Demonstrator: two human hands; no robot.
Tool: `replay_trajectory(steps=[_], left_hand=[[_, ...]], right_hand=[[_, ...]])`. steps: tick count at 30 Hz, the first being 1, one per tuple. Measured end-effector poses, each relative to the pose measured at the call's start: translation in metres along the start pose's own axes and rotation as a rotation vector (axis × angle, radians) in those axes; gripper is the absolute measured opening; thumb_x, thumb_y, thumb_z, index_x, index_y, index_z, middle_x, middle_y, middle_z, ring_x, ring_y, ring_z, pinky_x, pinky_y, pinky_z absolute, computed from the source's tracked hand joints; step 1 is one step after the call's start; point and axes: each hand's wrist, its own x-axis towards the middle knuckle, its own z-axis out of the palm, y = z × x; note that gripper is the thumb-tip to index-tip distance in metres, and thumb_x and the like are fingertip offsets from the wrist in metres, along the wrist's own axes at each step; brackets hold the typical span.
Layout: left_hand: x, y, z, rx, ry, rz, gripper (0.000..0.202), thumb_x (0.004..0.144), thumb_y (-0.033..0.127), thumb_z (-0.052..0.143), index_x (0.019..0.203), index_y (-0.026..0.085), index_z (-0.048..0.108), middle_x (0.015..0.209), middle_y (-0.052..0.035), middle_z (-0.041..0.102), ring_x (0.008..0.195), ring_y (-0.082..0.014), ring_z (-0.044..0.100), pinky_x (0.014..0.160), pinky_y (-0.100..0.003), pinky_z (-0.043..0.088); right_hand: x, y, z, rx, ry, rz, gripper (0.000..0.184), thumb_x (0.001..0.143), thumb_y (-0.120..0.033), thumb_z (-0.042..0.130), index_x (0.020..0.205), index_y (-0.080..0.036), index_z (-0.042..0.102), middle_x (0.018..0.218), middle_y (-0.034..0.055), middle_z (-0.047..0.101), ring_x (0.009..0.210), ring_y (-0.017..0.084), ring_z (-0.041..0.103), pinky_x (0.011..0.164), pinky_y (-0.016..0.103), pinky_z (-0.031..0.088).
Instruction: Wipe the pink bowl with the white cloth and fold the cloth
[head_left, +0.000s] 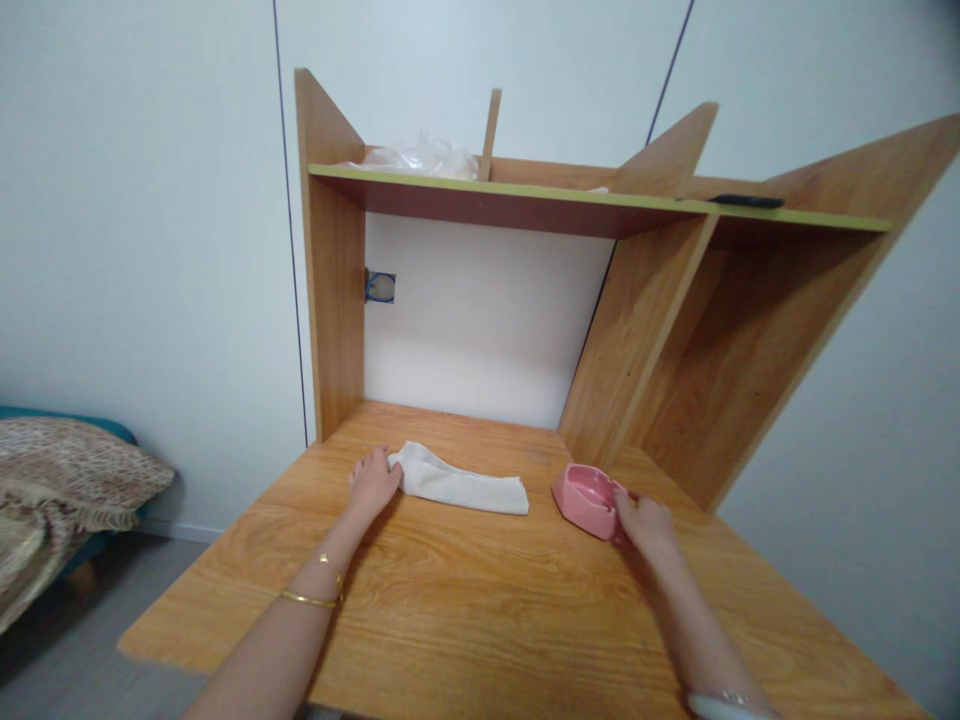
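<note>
A white cloth [465, 485], long and narrow like a folded strip or a sock, lies flat on the wooden desk [480, 600]. At its left end, my left hand [375, 482] has its fingers closed on the edge of the fabric. To the right of the cloth is a pink angular bowl [585, 505], tilted a little so its inside shows. My right hand [645, 520] grips the bowl's right side, with the thumb at the rim; some of the fingers are hidden behind it. A gap of bare desk separates the cloth from the bowl.
A wooden hutch [337, 300] with upright dividers stands along the back of the desk. Its shelf carries a clear plastic bag [424, 158] and a flat black object [746, 201]. A wall socket [381, 287] shows behind. Left of the desk, a patterned fringed blanket [75, 475] covers teal furniture.
</note>
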Motion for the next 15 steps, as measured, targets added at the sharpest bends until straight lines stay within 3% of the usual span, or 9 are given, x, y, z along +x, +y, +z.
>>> replay_trajectory(steps=[2, 4, 6, 8, 9, 12, 15], left_hand=[[0.002, -0.001, 0.001, -0.006, -0.004, -0.034, 0.041, 0.077, 0.028, 0.043, 0.115, 0.015, 0.045, 0.118, -0.0158, 0.053, 0.114, -0.0317, 0.043, 0.090, -0.045, 0.031], [0.004, -0.002, 0.002, -0.017, -0.007, -0.056, 0.041, 0.075, 0.028, 0.044, 0.115, 0.016, 0.045, 0.116, -0.0157, 0.054, 0.114, -0.0329, 0.042, 0.090, -0.046, 0.031], [0.007, -0.002, 0.002, -0.031, -0.016, -0.068, 0.043, 0.074, 0.027, 0.046, 0.115, 0.016, 0.045, 0.113, -0.0159, 0.056, 0.113, -0.0339, 0.043, 0.088, -0.046, 0.032], [0.008, -0.003, 0.002, -0.052, -0.030, -0.071, 0.045, 0.071, 0.025, 0.049, 0.115, 0.016, 0.045, 0.107, -0.0153, 0.059, 0.109, -0.0339, 0.047, 0.086, -0.045, 0.034], [0.009, -0.003, 0.002, -0.065, -0.036, -0.068, 0.046, 0.070, 0.024, 0.050, 0.114, 0.016, 0.046, 0.104, -0.0146, 0.061, 0.106, -0.0332, 0.049, 0.084, -0.044, 0.035], [0.009, -0.003, 0.004, -0.115, -0.037, -0.034, 0.047, 0.067, 0.020, 0.052, 0.114, 0.015, 0.045, 0.093, -0.0112, 0.063, 0.095, -0.0283, 0.056, 0.079, -0.038, 0.040], [0.009, -0.002, 0.005, -0.168, -0.014, 0.030, 0.046, 0.069, 0.017, 0.049, 0.114, 0.013, 0.044, 0.089, -0.0082, 0.061, 0.087, -0.0215, 0.058, 0.073, -0.030, 0.042]], right_hand=[[-0.012, -0.015, -0.006, -0.075, 0.148, -0.085, 0.050, 0.081, -0.040, 0.038, 0.120, -0.008, 0.042, 0.121, 0.0268, 0.042, 0.097, 0.031, 0.057, 0.077, 0.041, 0.043], [-0.025, -0.033, -0.005, -0.193, 0.271, -0.272, 0.046, 0.083, -0.039, 0.035, 0.120, -0.013, 0.043, 0.125, 0.0206, 0.040, 0.101, 0.030, 0.054, 0.080, 0.039, 0.040], [-0.037, -0.049, 0.006, -0.239, 0.143, -0.408, 0.035, 0.082, -0.029, 0.036, 0.110, -0.013, 0.051, 0.113, 0.0151, 0.053, 0.101, 0.025, 0.054, 0.081, 0.032, 0.039], [-0.044, -0.061, 0.024, -0.290, -0.110, -0.456, 0.029, 0.080, -0.025, 0.040, 0.102, -0.012, 0.056, 0.096, 0.0136, 0.062, 0.094, 0.022, 0.057, 0.078, 0.028, 0.038], [-0.047, -0.065, 0.034, -0.294, -0.169, -0.468, 0.026, 0.078, -0.027, 0.045, 0.095, -0.013, 0.059, 0.089, 0.0124, 0.064, 0.089, 0.022, 0.058, 0.074, 0.027, 0.039], [-0.049, -0.067, 0.061, -0.303, -0.267, -0.482, 0.021, 0.075, -0.032, 0.051, 0.075, -0.014, 0.062, 0.077, 0.0116, 0.066, 0.076, 0.022, 0.061, 0.064, 0.026, 0.039], [-0.047, -0.063, 0.075, -0.312, -0.288, -0.460, 0.020, 0.075, -0.031, 0.053, 0.072, -0.014, 0.062, 0.076, 0.0118, 0.066, 0.074, 0.021, 0.061, 0.061, 0.026, 0.039]])
